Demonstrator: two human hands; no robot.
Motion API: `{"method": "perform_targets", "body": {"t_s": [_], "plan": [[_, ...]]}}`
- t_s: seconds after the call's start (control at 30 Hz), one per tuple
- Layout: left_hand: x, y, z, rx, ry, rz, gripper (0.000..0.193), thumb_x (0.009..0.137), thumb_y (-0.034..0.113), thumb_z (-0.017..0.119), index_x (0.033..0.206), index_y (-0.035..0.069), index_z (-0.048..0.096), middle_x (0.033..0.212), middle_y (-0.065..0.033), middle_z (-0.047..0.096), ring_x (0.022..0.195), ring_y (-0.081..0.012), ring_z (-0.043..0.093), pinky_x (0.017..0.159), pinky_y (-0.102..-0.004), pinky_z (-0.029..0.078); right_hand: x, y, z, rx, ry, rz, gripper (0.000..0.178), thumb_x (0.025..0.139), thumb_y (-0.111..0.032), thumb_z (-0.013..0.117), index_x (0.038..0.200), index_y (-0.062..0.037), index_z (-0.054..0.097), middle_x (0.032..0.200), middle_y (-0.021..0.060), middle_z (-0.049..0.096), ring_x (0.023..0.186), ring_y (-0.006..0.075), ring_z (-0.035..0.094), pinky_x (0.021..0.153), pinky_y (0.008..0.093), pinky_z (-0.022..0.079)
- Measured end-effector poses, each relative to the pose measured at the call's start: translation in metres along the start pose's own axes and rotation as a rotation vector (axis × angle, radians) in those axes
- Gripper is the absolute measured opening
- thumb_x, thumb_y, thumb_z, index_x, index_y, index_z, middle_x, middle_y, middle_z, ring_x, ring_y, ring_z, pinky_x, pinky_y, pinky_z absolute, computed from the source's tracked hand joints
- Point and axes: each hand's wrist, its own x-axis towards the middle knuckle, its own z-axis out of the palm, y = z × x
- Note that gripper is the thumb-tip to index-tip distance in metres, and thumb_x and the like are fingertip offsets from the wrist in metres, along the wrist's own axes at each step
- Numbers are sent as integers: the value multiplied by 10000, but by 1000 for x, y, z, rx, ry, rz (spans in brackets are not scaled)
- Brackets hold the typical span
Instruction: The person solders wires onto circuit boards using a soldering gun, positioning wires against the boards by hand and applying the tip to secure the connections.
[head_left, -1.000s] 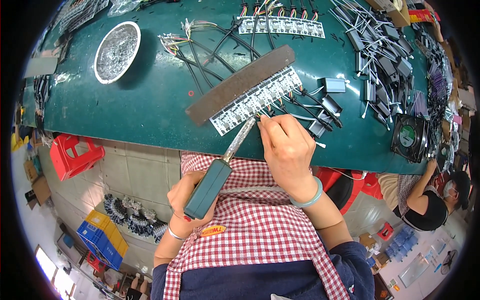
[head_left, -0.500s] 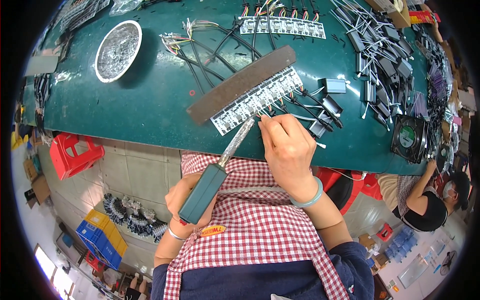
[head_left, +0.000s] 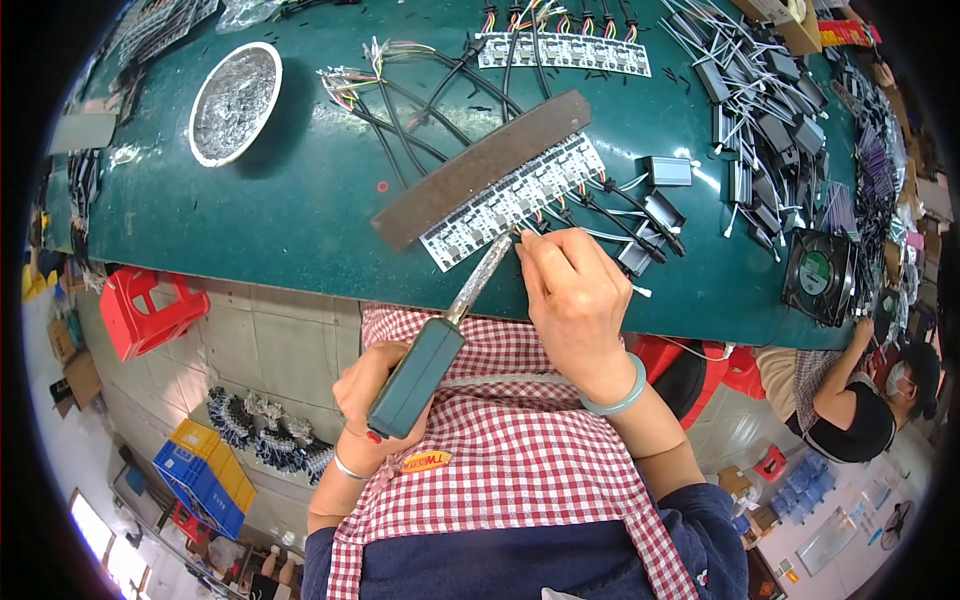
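Observation:
My left hand [head_left: 372,398] is closed round the green handle of a soldering iron [head_left: 416,376]. Its silvery tip reaches the lower edge of a white circuit board strip [head_left: 512,202]. My right hand [head_left: 578,285] pinches a thin wire at that same edge, close to the tip; the fingers hide most of the wire. A long brown bar [head_left: 485,168] lies along the strip's upper side. Black cables [head_left: 610,212] with coloured wires run from the strip's right part to small grey metal cases [head_left: 669,171].
A white-rimmed bowl [head_left: 270,122] with crumpled silvery lining stands at the left. Another wired board strip [head_left: 565,54] lies at the back. Heaped grey cases [head_left: 765,130] and a black fan [head_left: 818,277] are at the right, near a seated co-worker [head_left: 850,410]. A red stool [head_left: 150,308] stands at left.
The soldering iron's handle has swung slightly up and to the right in my left hand, its tip staying by the board's edge. My right hand has hardly moved.

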Motion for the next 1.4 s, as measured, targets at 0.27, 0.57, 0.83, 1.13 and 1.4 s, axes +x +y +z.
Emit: {"method": "perform_targets", "body": {"t_s": [0.27,0.57,0.83,1.13,1.4], "plan": [[-5,0,-5,23,76,48,227,747,58,761,936,-51,700,877,-183,685,665,-268,680,576,-317,522,0,1,1,0,7,-4,151,754,21,785,868,-12,692,774,76,602,630,224,607,540,332,479],[-10,2,-5,42,80,-15,269,759,82,766,994,-40,718,922,-201,706,678,-282,702,574,-327,535,0,0,0,-10,2,-1,148,755,15,787,865,-18,694,779,75,606,632,224,609,540,334,480],[-9,0,-3,38,80,8,274,770,95,773,1001,-42,717,927,-203,707,687,-282,707,580,-329,542,0,6,2,138,36,73,119,765,-7,772,839,-25,680,761,81,607,626,233,628,537,334,498],[-7,4,-4,61,65,-15,292,780,110,776,1017,-46,707,922,-197,705,680,-283,706,574,-329,539,-4,7,5,323,53,208,122,775,22,772,871,-2,701,805,100,667,630,231,665,543,309,521],[-4,7,-8,79,20,-17,289,709,-23,759,974,-87,665,896,-170,708,711,-249,717,633,-295,557,7,6,-7,466,-47,393,114,806,16,750,909,22,703,826,119,679,625,196,672,550,288,527]]}}
